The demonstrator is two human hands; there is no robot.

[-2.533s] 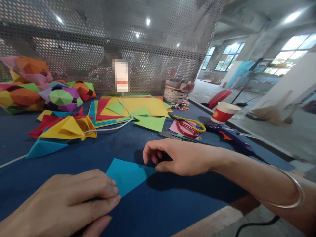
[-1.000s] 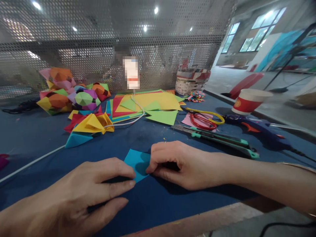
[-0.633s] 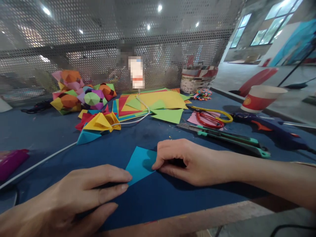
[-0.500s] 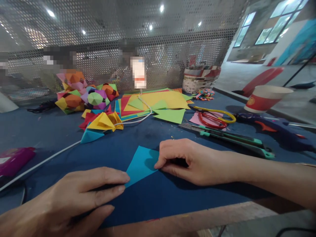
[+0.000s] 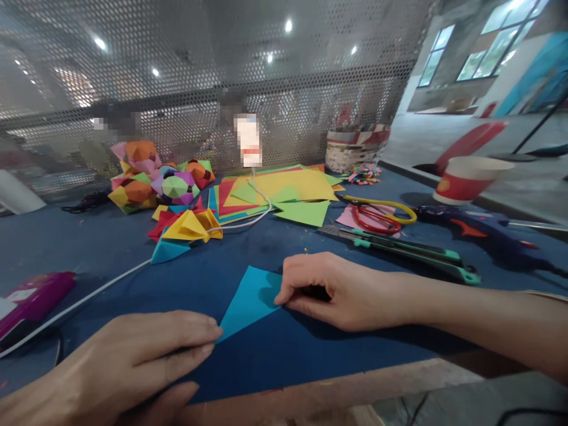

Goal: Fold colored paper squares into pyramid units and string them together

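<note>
A folded blue triangle of paper lies on the dark blue tabletop in front of me. My right hand pinches its right corner between thumb and bent fingers, and covers that corner. At the opposite end, my left hand lies with its fingers stretched out, the tips touching the paper's lower left corner. Beyond the triangle sit folded yellow paper pieces, with red and blue ones beside them.
A green utility knife, scissors and a glue gun lie to the right, near a paper cup. Coloured sheets and paper balls stand at the back. A white cable crosses the left side.
My left fingertips have slid a little left and down, toward the paper's lower left corner. My right hand keeps its pinch on the other corner. The camera view has shifted slightly.
</note>
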